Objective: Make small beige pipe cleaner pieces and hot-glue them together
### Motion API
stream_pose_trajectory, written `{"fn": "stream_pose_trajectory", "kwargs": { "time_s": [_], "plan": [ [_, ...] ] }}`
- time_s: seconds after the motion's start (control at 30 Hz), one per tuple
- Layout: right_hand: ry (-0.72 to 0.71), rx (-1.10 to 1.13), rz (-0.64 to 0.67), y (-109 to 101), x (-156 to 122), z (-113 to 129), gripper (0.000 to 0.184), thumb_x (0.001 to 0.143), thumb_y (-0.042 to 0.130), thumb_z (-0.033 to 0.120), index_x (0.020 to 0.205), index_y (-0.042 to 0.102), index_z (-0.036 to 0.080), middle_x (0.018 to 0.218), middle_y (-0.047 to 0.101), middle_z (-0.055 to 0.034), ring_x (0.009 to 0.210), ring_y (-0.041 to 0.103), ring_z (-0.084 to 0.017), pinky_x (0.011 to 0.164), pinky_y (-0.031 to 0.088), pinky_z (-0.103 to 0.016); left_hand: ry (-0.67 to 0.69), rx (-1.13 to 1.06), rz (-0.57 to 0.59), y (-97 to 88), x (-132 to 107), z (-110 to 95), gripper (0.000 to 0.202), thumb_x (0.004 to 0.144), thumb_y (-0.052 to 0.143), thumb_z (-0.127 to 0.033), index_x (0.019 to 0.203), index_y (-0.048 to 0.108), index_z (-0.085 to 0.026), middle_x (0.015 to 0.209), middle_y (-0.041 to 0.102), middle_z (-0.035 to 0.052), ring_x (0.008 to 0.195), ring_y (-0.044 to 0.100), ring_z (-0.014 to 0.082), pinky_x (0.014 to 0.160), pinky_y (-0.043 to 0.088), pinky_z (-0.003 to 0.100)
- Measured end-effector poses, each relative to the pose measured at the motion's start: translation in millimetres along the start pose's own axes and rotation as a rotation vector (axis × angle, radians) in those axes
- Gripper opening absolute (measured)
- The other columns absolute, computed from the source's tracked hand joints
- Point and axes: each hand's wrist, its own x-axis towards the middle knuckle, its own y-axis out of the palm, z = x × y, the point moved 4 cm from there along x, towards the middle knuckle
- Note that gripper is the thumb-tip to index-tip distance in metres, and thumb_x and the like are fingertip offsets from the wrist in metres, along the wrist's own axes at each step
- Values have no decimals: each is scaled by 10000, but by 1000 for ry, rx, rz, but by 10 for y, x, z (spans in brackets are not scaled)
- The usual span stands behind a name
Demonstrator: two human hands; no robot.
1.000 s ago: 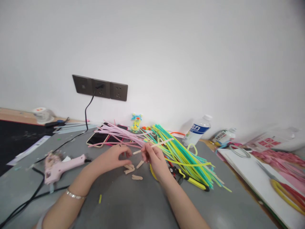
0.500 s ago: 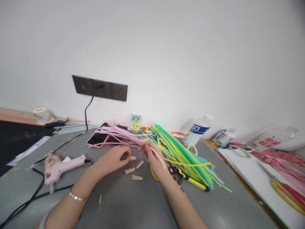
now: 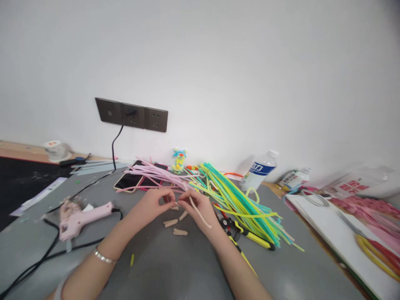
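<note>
My left hand (image 3: 160,203) and my right hand (image 3: 196,206) meet fingertip to fingertip over the middle of the grey table. A cream pipe cleaner (image 3: 201,217) is pinched in my right hand, its long end curving back over the hand towards the wrist. The thumb and forefinger of my left hand are pressed together; what is between them is too small and covered to make out. Just under the fingers lie several short folded beige pipe cleaner pieces (image 3: 180,232), some partly hidden by the hands.
Pink pipe cleaners (image 3: 156,171) lie across phones (image 3: 128,182); green and yellow ones (image 3: 237,200) spread right, beside yellow-black pliers (image 3: 253,238). A pink glue gun (image 3: 86,218) with its cord is left. Behind stand a small figure (image 3: 178,160) and a bottle (image 3: 259,171). Scissors (image 3: 375,250) lie right.
My right hand has turned and come left and slightly down, so its fingertips now meet those of my left hand. The pipe cleaner's free end swung lower. My left hand shifted slightly right.
</note>
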Motion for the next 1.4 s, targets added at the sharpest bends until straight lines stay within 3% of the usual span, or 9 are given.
{"fn": "stream_pose_trajectory", "kwargs": {
  "time_s": [0.27,0.43,0.57,0.8,1.03,1.2,1.4],
  "plan": [
    [28,67,106,39,-17,48,159,707,770,324,756,687,197,685,634,-2,625,548,-165,608,408,-288,-33,-37,-13,-11,8,-44,177,855,596,-317,773,654,-171,760,673,3,717,568,164,648,387,253],
    [102,121,48,-15,-6,1,174,703,771,350,726,720,186,630,625,8,581,503,-144,577,377,-279,-61,-11,2,-18,-15,46,164,847,629,-327,906,674,-180,864,700,30,801,611,197,682,416,273],
    [197,240,-19,-56,1,-28,208,641,819,354,731,728,190,605,608,22,574,492,-136,573,370,-272,-73,198,23,33,-43,174,98,769,697,-256,821,653,-184,870,658,46,868,600,243,734,438,311],
    [314,440,-44,-44,-9,3,250,595,847,360,685,709,172,623,625,12,554,470,-111,559,366,-252,-11,236,75,98,-56,85,115,859,609,-254,766,616,-187,842,619,52,869,558,241,765,437,333],
    [314,464,-13,-23,-6,-43,243,597,843,357,675,723,162,608,599,30,542,433,-95,561,336,-249,-37,-56,56,92,-29,-91,110,867,551,-271,811,587,-183,778,631,5,683,550,155,634,419,251],
    [370,516,43,15,-23,-52,240,600,857,346,672,725,158,623,614,22,552,458,-96,565,357,-248,-85,-365,9,91,-4,-83,175,807,631,-333,826,612,-160,817,659,33,757,613,173,718,486,279],
    [439,590,55,21,-41,-38,271,564,883,336,657,699,160,591,595,36,539,485,-85,550,373,-225,-149,-499,-30,52,-10,-29,198,799,671,-336,864,636,-153,817,671,22,779,639,170,780,512,309]
  ]
}}
